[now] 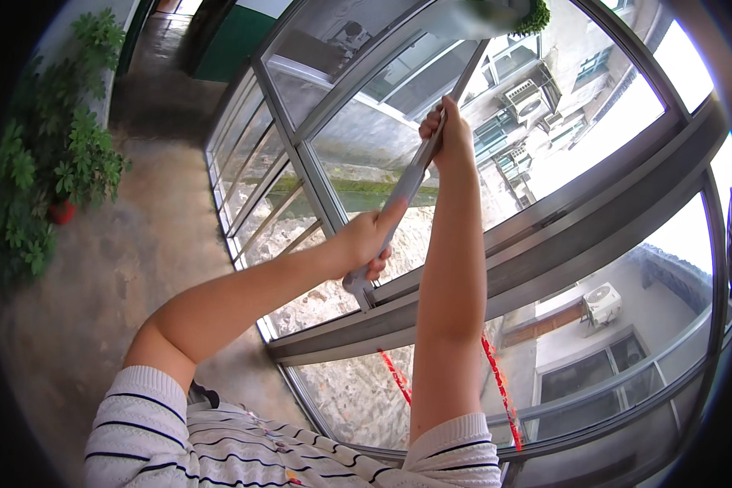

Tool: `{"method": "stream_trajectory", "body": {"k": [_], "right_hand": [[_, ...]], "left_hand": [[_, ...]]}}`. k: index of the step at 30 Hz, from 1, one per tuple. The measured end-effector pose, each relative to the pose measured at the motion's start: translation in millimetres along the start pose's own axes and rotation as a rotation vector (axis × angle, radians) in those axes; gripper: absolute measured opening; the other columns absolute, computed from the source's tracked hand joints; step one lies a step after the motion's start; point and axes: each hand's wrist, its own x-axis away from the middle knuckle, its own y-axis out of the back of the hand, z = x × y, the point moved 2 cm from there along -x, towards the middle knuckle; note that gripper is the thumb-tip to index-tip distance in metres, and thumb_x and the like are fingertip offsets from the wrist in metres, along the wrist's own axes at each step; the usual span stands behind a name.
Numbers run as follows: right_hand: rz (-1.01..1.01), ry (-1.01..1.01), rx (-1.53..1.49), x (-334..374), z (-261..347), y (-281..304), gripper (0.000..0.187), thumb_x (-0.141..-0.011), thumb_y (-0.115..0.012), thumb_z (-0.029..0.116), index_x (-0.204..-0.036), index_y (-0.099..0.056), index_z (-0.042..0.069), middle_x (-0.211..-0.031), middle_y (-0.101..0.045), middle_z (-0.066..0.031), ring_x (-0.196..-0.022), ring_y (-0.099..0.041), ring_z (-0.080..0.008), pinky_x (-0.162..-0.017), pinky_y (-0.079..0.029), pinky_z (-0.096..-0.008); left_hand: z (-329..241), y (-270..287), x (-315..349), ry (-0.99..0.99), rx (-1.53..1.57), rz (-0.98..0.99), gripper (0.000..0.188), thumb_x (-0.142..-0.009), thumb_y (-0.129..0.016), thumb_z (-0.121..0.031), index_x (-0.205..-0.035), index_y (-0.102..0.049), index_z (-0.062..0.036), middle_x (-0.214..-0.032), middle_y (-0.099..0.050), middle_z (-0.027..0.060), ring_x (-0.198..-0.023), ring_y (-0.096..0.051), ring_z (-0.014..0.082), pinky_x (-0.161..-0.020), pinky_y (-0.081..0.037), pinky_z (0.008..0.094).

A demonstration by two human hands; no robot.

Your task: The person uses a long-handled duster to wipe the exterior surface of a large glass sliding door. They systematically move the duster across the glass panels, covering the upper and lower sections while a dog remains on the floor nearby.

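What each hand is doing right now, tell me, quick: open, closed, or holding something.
Left hand: closed, holding the gray handle near its lower end.
Right hand: closed, holding the same handle higher up.

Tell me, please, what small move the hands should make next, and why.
Perhaps a short, gentle pull on the grey pole, drawing its green-fringed head across the window pane. The left hand grips near the pole's close end and the right hand farther along, while the head sits at the far end, over the pane in this view; whether it touches the glass cannot be told.
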Motion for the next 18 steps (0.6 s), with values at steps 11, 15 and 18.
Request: {"method": "stream_trajectory", "body": {"k": [11, 15, 18], "right_hand": [[-0.073, -0.064, 0.016, 101.0, -102.2, 36.5, 0.027, -0.092, -0.057, 0.03, -0.08, -0.047, 0.008, -0.057, -0.04, -0.0002, -0.045, -0.038, -0.0112, -0.04, -0.032, -0.0272], [-0.106, -0.039, -0.009, 58.6, -49.2, 10.9, 0.027, -0.091, -0.059, 0.029, -0.083, -0.048, 0.006, -0.061, -0.044, -0.0019, -0.049, -0.042, -0.0112, -0.042, -0.036, -0.0269], [-0.009, -0.021, -0.113, 52.6, -49.9, 3.5, 0.023, -0.091, -0.058, 0.026, -0.092, -0.048, 0.005, -0.066, -0.052, -0.0058, -0.054, -0.054, -0.0155, -0.05, -0.051, -0.0307]], "left_hand": [[131.7, -0.1, 53.9, 0.073, 0.074, -0.031, 0.055, -0.092, -0.042, -0.059, -0.086, -0.04, -0.0047, -0.053, -0.04, 0.0039, -0.037, -0.04, 0.0128, -0.034, -0.035, 0.0297], [64.3, -0.1, 25.0, 0.033, 0.052, 0.019, 0.051, -0.093, -0.04, -0.059, -0.09, -0.037, -0.0078, -0.054, -0.04, 0.0046, -0.039, -0.04, 0.0133, -0.036, -0.036, 0.0301], [41.4, 13.0, 25.1, 0.073, 0.04, 0.022, 0.056, -0.092, -0.039, -0.062, -0.08, -0.039, -0.0077, -0.056, -0.041, 0.0047, -0.039, -0.039, 0.0129, -0.037, -0.036, 0.0295]]}}
